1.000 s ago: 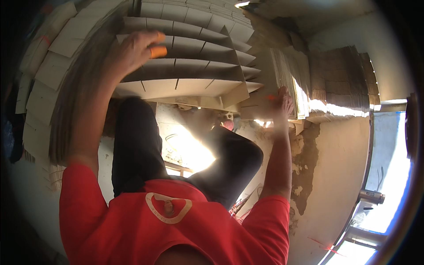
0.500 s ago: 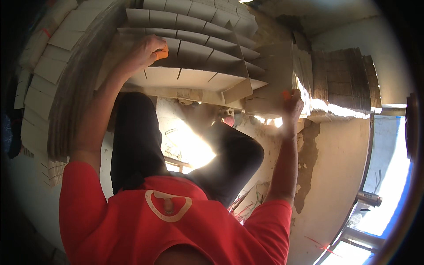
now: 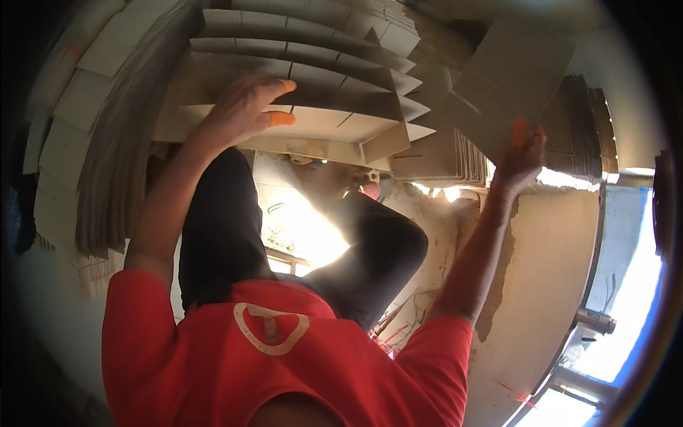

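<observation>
Clearly, the right hand [image 3: 521,158] has its grip clamped on a flat cardboard sheet [image 3: 516,75], pinching it at the lower edge near a corner. That sheet is raised at a slant, right of the slotted cardboard strips [image 3: 320,91] and in front of a stack of brown cardboard [image 3: 578,132]. The left hand [image 3: 242,110] has its grip apart, thumb and finger spread, each tip wrapped in an orange cover [image 3: 280,119]. It is over the left part of the strips, near the front one; blur makes it hard to say whether it touches any. The strips stand on edge in rows, one behind another, with a crosswise piece [image 3: 386,144] joining their right ends. Just right of that lies a pile of cardboard sheets [image 3: 445,160]. More stacked cardboard [image 3: 75,153] rises at far left. Below are dark trousers [image 3: 220,220] and a red shirt [image 3: 356,363].
</observation>
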`<state>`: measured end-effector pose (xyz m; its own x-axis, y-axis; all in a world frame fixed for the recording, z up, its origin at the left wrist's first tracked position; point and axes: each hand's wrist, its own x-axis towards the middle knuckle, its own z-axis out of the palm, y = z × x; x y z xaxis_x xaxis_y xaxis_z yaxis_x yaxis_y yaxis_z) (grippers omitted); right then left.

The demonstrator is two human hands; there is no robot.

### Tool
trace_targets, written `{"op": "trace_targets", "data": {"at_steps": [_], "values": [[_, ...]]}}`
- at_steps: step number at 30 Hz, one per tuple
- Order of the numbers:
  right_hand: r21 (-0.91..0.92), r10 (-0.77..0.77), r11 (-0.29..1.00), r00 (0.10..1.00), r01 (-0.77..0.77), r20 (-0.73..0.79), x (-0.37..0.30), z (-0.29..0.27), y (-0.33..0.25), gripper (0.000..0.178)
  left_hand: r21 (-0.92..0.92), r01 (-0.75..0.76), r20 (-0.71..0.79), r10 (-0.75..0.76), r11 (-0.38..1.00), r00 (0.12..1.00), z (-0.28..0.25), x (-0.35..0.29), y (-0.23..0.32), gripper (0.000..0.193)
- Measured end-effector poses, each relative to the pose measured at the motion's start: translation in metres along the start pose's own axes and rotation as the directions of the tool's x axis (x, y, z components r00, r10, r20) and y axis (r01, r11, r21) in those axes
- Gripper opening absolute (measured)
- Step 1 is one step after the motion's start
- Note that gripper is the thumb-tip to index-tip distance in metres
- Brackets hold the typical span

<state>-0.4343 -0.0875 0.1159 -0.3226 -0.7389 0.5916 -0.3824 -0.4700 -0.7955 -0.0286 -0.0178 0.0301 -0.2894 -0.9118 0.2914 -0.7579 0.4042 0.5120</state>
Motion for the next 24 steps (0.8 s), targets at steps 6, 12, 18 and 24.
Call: {"op": "trace_targets", "data": {"at_steps": [6, 12, 18, 24], "values": [[-0.389, -0.081, 0.88, 0.894, 0.272, 0.44, -0.018, 0.054, -0.067, 0.04, -0.028, -0.093, 0.01, 0.094, 0.995, 0.996, 0.032, 0.008, -0.006, 0.03], [-0.371, -0.07, 0.874, 0.838, 0.313, 0.542, -0.03, 0.087, -0.053, 0.04, 0.01, -0.134, -0.089, 0.135, 0.991, 0.987, 0.046, 0.012, -0.013, 0.013], [-0.428, -0.006, 0.861, 0.849, 0.273, 0.529, -0.036, 0.093, -0.057, 0.046, -0.122, -0.074, -0.09, 0.063, 0.99, 0.994, 0.047, 0.018, -0.01, 0.004], [-0.416, -0.078, 0.842, 0.84, 0.345, 0.537, -0.031, 0.096, -0.055, 0.044, -0.134, -0.045, -0.08, 0.035, 0.99, 0.996, 0.053, 0.025, -0.015, 0.004]]}}
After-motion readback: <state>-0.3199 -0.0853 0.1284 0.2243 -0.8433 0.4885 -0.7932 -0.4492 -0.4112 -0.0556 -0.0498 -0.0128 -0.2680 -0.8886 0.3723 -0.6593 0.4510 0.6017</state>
